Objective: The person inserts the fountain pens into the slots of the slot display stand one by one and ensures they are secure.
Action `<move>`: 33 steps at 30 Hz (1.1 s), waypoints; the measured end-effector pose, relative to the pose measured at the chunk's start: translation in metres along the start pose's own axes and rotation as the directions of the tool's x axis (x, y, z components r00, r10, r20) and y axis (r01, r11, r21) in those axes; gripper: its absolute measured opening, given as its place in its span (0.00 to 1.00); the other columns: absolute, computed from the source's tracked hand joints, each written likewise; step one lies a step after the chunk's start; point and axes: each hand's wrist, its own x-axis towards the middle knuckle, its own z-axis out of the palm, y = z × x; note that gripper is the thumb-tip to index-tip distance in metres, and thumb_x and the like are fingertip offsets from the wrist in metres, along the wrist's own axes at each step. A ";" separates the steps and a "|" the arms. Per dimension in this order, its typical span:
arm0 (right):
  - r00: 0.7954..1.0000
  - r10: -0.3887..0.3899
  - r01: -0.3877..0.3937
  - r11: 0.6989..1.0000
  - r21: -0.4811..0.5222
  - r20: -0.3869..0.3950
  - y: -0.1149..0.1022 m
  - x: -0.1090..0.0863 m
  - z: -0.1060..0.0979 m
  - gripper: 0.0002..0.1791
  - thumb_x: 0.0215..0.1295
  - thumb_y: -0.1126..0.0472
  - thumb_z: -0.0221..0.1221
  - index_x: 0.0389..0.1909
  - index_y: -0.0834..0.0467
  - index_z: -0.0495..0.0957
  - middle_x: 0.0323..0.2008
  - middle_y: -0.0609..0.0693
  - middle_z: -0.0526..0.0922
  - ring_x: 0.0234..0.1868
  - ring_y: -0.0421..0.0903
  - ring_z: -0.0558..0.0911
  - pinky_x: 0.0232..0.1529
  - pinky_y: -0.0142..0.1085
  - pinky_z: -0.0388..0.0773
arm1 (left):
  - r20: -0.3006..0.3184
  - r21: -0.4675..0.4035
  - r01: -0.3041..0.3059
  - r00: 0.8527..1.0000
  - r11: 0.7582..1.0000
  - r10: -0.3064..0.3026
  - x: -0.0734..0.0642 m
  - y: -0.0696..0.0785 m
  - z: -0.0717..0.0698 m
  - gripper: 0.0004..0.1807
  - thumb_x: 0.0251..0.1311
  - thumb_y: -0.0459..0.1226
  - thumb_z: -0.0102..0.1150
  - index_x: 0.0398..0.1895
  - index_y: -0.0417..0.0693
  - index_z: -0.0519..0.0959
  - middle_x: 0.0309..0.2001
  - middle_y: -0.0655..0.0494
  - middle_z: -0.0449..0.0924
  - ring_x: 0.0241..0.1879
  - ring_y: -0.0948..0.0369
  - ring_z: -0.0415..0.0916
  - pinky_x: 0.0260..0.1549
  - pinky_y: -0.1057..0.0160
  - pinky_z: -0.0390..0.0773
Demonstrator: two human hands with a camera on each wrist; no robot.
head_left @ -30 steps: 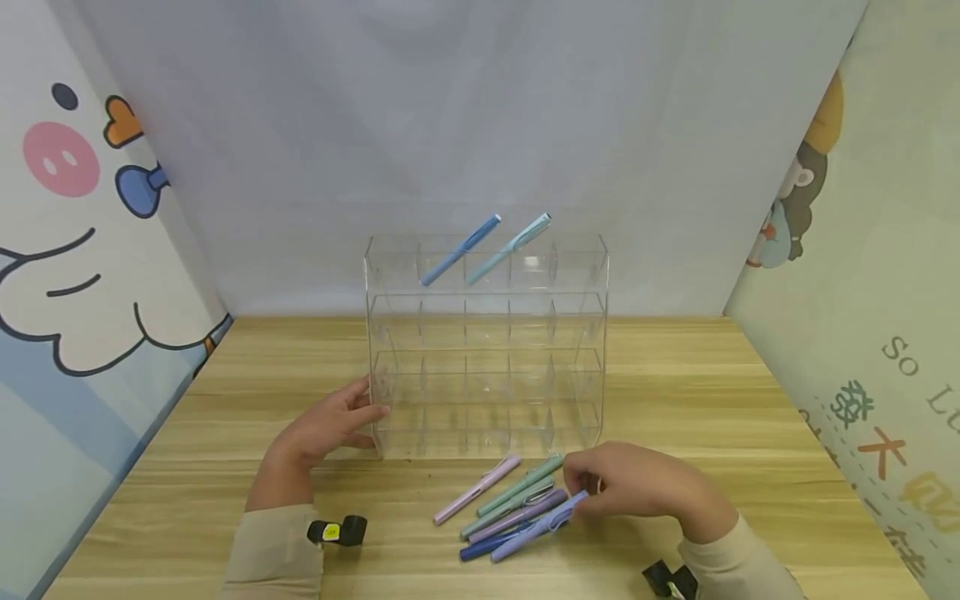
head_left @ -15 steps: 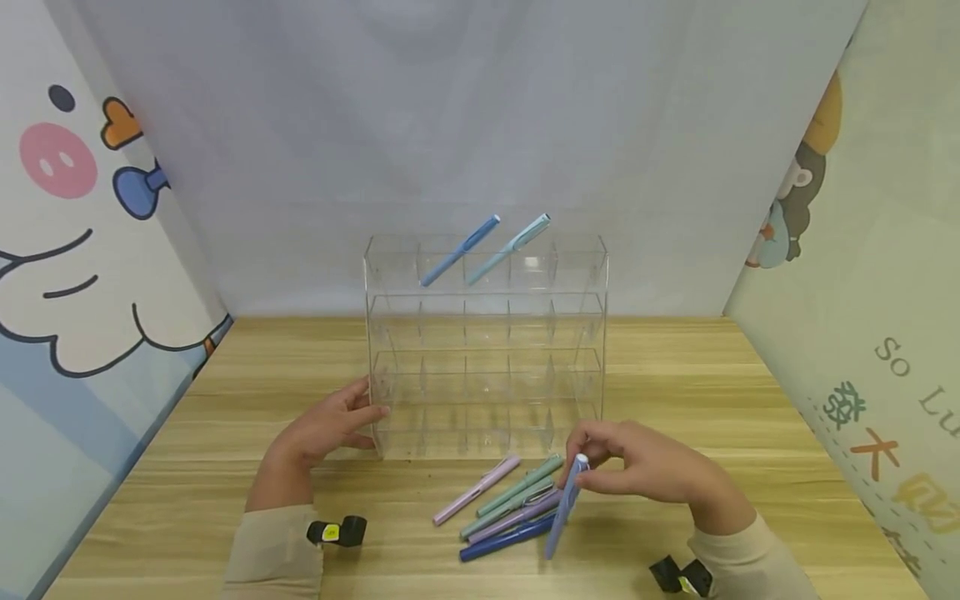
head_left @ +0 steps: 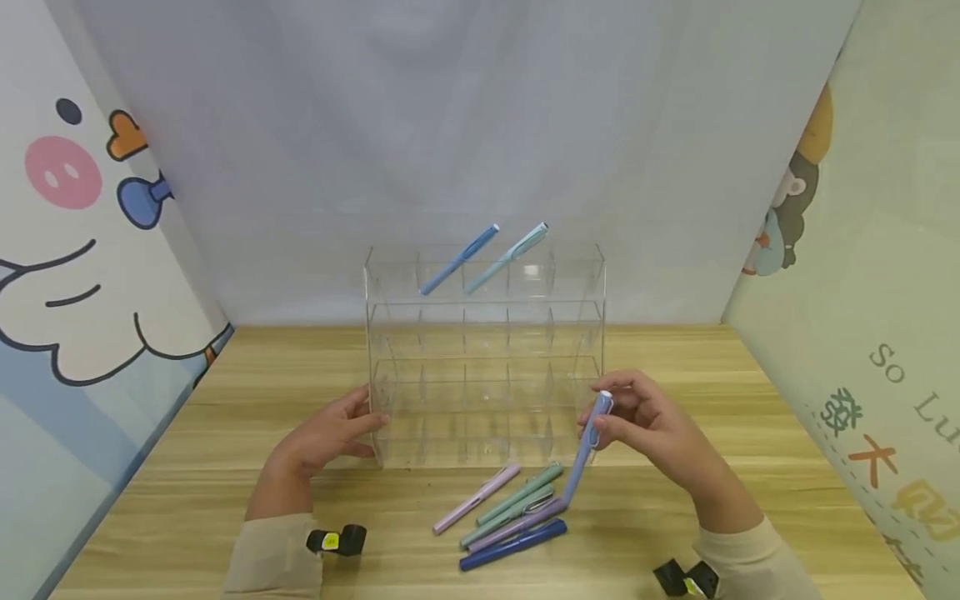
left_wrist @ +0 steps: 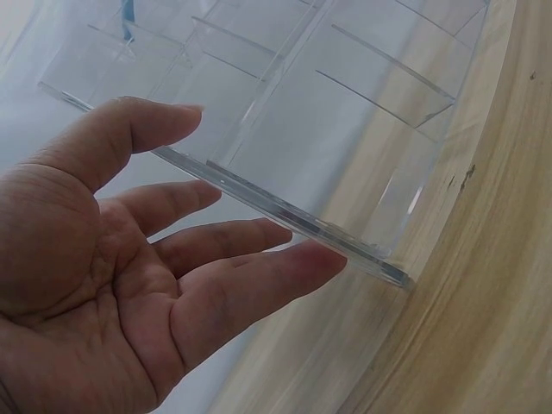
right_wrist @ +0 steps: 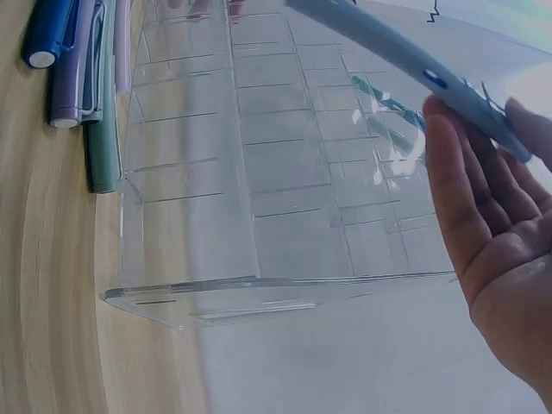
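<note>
My right hand (head_left: pixel 648 429) pinches a periwinkle-blue pen (head_left: pixel 585 454) near its capped upper end, before the right side of a clear acrylic pen rack (head_left: pixel 486 371). The right wrist view shows this pen (right_wrist: pixel 397 56) between thumb and fingers. At the rack's left side, my left hand (head_left: pixel 330 433) rests against the side panel. Its fingers (left_wrist: pixel 259 280) lie loosely extended along the panel edge in the left wrist view, thumb apart from them. A blue pen (head_left: pixel 459 260) and a pale aqua pen (head_left: pixel 507 258) lean in the rack's top row.
On the wooden table (head_left: pixel 187 467) before the rack lie a pink pen (head_left: pixel 476 500), two green pens (head_left: pixel 519 493), a purple pen (head_left: pixel 517 525) and a dark blue pen (head_left: pixel 513 545). A pale curtain (head_left: pixel 480 125) hangs behind the rack.
My right hand has lifted the periwinkle pen off the pile, turned it more upright and brought it up and right towards the rack. The left hand stays at the rack's side.
</note>
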 end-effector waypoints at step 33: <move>0.889 -0.161 0.138 0.987 -0.083 -0.428 -0.073 0.137 -0.076 0.20 0.67 0.67 0.60 0.57 0.61 0.66 0.38 0.60 0.82 0.41 0.48 0.87 0.37 0.43 0.85 | -0.015 -0.021 0.000 1.000 1.000 0.000 0.002 -0.005 -0.003 0.41 0.72 0.43 0.53 0.80 0.52 0.43 0.73 0.37 0.57 0.69 0.42 0.61 0.51 0.49 0.82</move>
